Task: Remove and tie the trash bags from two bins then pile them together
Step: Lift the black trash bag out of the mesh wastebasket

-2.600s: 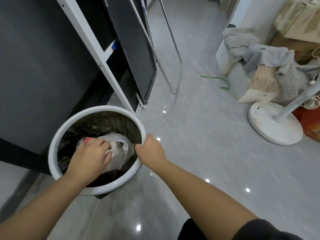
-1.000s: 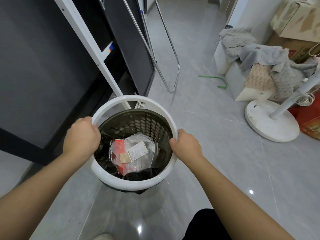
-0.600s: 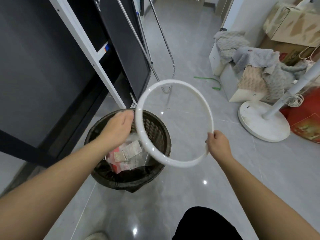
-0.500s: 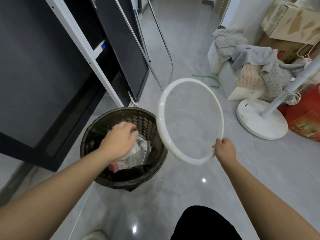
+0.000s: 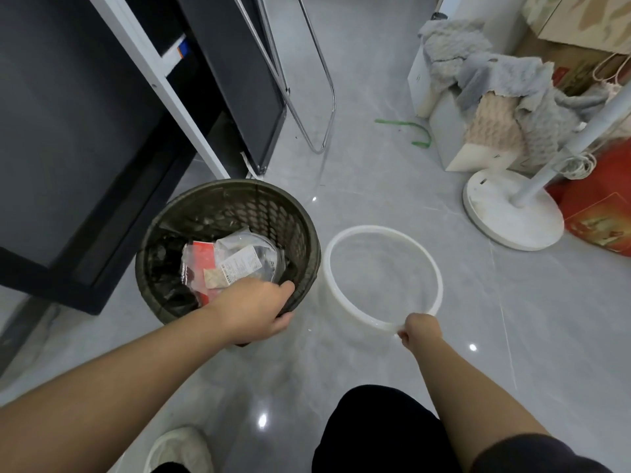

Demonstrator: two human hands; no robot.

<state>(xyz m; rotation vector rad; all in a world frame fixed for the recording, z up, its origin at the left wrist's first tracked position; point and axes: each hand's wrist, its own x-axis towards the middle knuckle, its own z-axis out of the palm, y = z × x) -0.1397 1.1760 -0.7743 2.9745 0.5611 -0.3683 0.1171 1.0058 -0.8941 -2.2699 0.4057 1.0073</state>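
A dark mesh bin [image 5: 259, 206] stands on the grey floor, lined with a black trash bag [image 5: 164, 268] that holds clear plastic wrappers and red and white paper [image 5: 232, 264]. My left hand [image 5: 252, 307] grips the bin's near rim, fingers curled over the bag's edge. To the right, the bin's white ring [image 5: 379, 233] lies flat on the floor. My right hand [image 5: 418, 331] pinches its near edge.
A black panel in a white frame [image 5: 160, 87] and a chrome tube stand [image 5: 324, 97] rise behind the bin. At the right are a white fan base [image 5: 512, 213], boxes draped with grey cloths [image 5: 495, 87] and a red box [image 5: 601, 216]. My shoe [image 5: 177, 448] shows below.
The white ring came off the bin, swung right in my right hand and now lies on the floor. My left hand shifted from the ring to the bin's near rim.
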